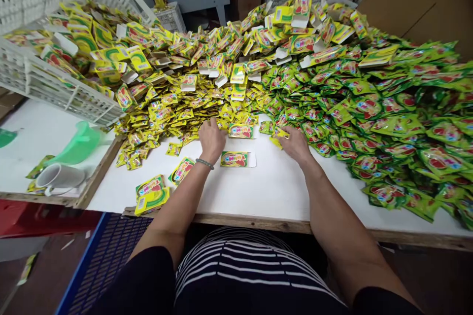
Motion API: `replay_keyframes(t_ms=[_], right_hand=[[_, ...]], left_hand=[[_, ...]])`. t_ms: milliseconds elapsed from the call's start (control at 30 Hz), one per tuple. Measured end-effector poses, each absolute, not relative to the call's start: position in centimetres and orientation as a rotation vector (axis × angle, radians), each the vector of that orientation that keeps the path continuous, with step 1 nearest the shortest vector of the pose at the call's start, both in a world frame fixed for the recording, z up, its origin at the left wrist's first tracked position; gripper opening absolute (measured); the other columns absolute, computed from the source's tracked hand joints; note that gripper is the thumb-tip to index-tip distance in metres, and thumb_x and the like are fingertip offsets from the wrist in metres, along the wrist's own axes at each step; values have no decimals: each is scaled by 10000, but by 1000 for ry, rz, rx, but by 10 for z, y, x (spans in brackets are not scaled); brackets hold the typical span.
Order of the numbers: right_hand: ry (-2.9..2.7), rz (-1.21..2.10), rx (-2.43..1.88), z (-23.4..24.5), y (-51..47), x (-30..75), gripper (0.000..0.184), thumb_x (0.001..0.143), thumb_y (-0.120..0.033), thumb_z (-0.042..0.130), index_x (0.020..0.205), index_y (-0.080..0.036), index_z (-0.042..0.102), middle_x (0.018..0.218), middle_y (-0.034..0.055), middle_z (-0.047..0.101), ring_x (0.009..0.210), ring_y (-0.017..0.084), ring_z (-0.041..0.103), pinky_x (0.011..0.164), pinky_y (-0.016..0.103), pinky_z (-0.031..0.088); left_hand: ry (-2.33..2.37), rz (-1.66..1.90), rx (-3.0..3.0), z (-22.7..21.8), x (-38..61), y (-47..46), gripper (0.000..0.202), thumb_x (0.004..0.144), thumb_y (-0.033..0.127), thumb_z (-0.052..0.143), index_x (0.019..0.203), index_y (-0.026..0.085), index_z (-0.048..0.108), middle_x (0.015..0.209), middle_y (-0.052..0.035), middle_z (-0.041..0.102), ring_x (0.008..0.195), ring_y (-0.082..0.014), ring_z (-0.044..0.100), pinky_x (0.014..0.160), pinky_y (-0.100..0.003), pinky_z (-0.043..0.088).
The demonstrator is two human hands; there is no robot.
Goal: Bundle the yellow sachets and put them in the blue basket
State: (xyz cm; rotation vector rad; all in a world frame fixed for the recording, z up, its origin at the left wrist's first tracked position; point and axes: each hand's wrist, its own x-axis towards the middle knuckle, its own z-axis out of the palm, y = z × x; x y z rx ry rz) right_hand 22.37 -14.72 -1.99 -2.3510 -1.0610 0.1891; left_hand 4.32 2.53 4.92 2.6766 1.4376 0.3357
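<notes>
Striped shirt (246, 268) foremost; sachet card (234, 159) lies crosswise, white tab rightward.

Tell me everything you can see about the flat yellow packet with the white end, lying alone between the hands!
The flat yellow packet is a wide rectangle with a shiny look, printed in yellow, green and red. A plain white flap sticks out at its right end. It lies flat on the white table top, apart from the big pile. The left hand and right hand are close by, but neither touches it; only the table does.
</notes>
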Motion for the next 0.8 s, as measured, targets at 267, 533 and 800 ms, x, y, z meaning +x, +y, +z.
replay_keyframes(t_ms=[267,533,800], right_hand=[[-828,179,-2183,-4,-152,224,433,798,-275,475,1214,-195,565,1155,115,663,1009,275,609,861,402,474],[-812,136,-2283,-4,-154,230,307,816,-234,473,1069,-193,643,1053,117,689,1015,269,603,884,364,451],[-753,194,-2093,-10,-151,236,280,756,-262,557,991,-170,679,942,99,685,895,255,606,830,385,471]], left_hand=[[973,142,2835,53,148,-4,404,867,456,562,1022,91,636,1122,-193,561,1122,-309,483,925,-378,398],[791,-43,2769,11,177,-4,345,790,285,686,1083,118,611,1121,-173,619,1106,-279,537,881,-335,426],[833,-12,2596,12,171,2,188,703,260,745,829,166,641,891,-84,675,883,-235,609,729,-295,423]])
